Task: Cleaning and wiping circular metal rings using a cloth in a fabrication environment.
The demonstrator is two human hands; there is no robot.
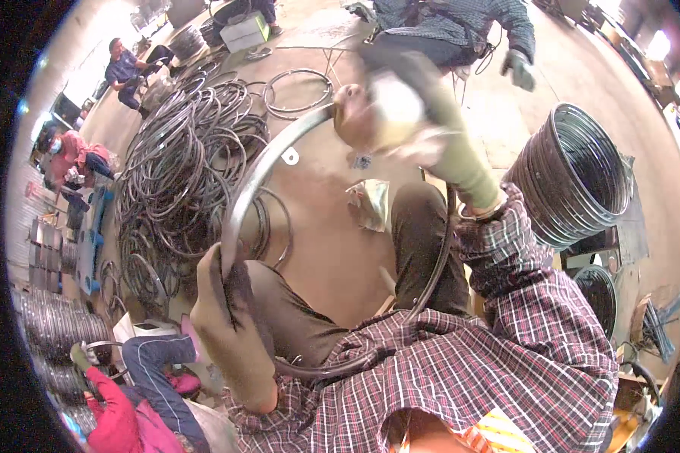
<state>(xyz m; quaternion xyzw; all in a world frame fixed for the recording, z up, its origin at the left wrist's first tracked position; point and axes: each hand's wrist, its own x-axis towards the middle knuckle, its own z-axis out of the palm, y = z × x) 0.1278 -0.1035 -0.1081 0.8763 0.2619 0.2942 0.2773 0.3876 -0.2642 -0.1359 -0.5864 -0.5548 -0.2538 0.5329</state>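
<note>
A large metal wheel rim [252,181] stands tilted in front of my body, its lower edge resting against my lap and plaid shirt. My gloved left hand [230,313] is closed round its left side. Near the far upper part of the rim, my gloved right hand [431,94] is smeared by motion. A pale, crumpled thing that looks like a cloth [393,113] is bunched at that hand, over the rim's edge. The blur hides the right fingers and exactly how they meet the cloth.
A big tangled heap of rims [189,158] lies at the left. Stacked rims [570,177] stand at the right. A loose rim [298,94] lies on the floor ahead. One person [446,30] sits opposite; another in pink-red [125,419] is close at lower left.
</note>
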